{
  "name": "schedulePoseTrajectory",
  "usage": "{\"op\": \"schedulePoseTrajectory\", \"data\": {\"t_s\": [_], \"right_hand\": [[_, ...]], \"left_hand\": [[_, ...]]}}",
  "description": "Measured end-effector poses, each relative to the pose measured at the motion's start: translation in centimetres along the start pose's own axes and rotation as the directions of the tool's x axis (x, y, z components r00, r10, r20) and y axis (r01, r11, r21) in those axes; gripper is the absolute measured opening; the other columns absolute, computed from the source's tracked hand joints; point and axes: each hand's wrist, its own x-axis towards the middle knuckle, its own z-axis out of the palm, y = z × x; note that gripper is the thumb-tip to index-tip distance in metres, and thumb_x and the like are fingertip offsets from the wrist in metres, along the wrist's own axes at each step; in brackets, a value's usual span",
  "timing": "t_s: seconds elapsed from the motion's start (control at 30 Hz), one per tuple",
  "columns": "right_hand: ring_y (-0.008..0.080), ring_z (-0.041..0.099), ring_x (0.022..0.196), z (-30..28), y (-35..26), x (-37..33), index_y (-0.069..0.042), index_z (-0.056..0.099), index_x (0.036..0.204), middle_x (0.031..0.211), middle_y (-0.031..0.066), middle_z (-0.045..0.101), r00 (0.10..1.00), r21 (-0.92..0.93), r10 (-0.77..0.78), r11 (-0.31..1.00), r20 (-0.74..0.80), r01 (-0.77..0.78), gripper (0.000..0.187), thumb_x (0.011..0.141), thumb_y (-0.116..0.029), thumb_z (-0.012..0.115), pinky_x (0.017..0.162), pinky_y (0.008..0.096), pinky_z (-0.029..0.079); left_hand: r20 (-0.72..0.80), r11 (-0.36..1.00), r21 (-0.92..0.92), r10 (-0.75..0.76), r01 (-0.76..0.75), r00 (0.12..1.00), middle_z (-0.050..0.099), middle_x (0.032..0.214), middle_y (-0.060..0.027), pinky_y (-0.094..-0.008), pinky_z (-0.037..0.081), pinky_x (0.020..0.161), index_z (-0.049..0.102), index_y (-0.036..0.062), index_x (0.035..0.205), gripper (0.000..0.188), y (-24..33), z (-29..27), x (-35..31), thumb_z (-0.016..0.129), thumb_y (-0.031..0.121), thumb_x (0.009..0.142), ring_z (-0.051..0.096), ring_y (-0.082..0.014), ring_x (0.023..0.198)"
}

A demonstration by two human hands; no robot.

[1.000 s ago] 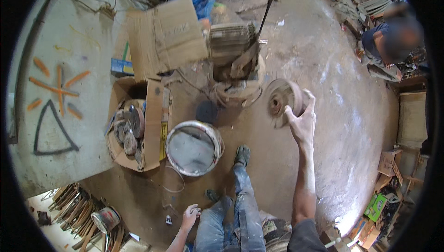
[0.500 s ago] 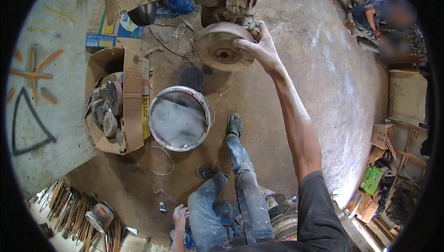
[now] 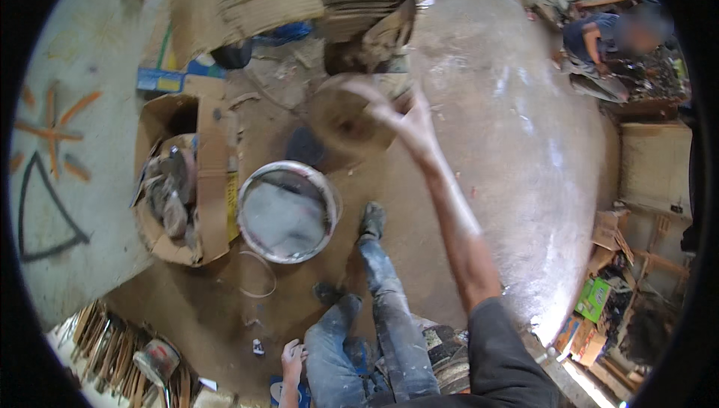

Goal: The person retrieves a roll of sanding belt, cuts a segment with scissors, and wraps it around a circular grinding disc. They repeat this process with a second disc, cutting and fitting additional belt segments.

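Note:
My right hand (image 3: 408, 125) grips a thick, round polishing wheel (image 3: 352, 117) by its right edge, thumb across its face. The wheel is brown and dusty, with a dark centre, and blurred by motion. It is in front of a machine (image 3: 367, 56) partly covered with cardboard; my fingers behind the wheel are hidden. Low beside my left knee, my left hand (image 3: 293, 355) hangs with loosely bent fingers and nothing visible in it. A dark round disc (image 3: 305, 146) lies on the floor below the polishing wheel.
A white-rimmed bucket (image 3: 329, 239) with pale contents stands ahead of my feet. Left of it, a cardboard box (image 3: 213, 206) holds several worn wheels. Wooden sticks (image 3: 112, 355) and a paint can (image 3: 157, 363) lie lower left. Another person (image 3: 592, 37) sits at the far right.
My right hand has drawn the polishing wheel toward me and slightly left, away from the machine. The view has shifted a little. My left hand stays by the knee.

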Motion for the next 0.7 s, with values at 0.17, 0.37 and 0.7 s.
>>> {"op": "schedulePoseTrajectory", "data": {"t_s": [0.17, 0.37, 0.7], "right_hand": [[0.0144, 0.055, 0.094, 5.5, 5.4, -11.8, -0.002, 0.052, 0.117, 0.103, 0.0027, 0.057, 0.937, 0.092, 0.345, 0.936, -0.052, -0.340, 0.043, 0.087, -0.024, 0.075, 0.083, 0.0301, 0.048], [0.0121, 0.061, 0.103, 14.2, 6.4, -30.5, 0.002, 0.044, 0.135, 0.116, 0.0058, 0.064, 0.785, 0.685, 0.562, 0.464, 0.263, -0.561, 0.068, 0.082, -0.017, 0.082, 0.090, 0.0285, 0.050], [0.0187, 0.056, 0.118, 14.7, 5.3, -28.6, -0.002, 0.047, 0.139, 0.129, 0.0098, 0.063, 0.330, -0.153, 0.508, 0.696, 0.796, -0.701, 0.090, 0.065, -0.030, 0.090, 0.102, 0.0342, 0.044]], "left_hand": [[-0.042, 0.995, -0.103, -0.004, 0.000, 0.999, 0.068, 0.091, -0.0030, -0.0236, 0.049, 0.059, 0.064, 0.0066, 0.123, 0.034, 3.0, 2.0, -0.6, 0.068, 0.016, 0.091, 0.059, -0.0117, 0.069], [0.023, 0.998, 0.063, 0.010, -0.012, 1.000, 0.064, 0.103, -0.0065, -0.0263, 0.049, 0.069, 0.058, 0.0043, 0.128, 0.041, 12.9, 4.9, 1.8, 0.069, 0.012, 0.089, 0.059, -0.0151, 0.082], [0.194, 0.983, 0.112, 0.120, -0.144, 0.974, 0.058, 0.122, -0.0124, -0.0309, 0.049, 0.087, 0.048, 0.0003, 0.135, 0.055, 19.1, 4.4, 7.8, 0.071, 0.005, 0.086, 0.058, -0.0208, 0.104]]}}
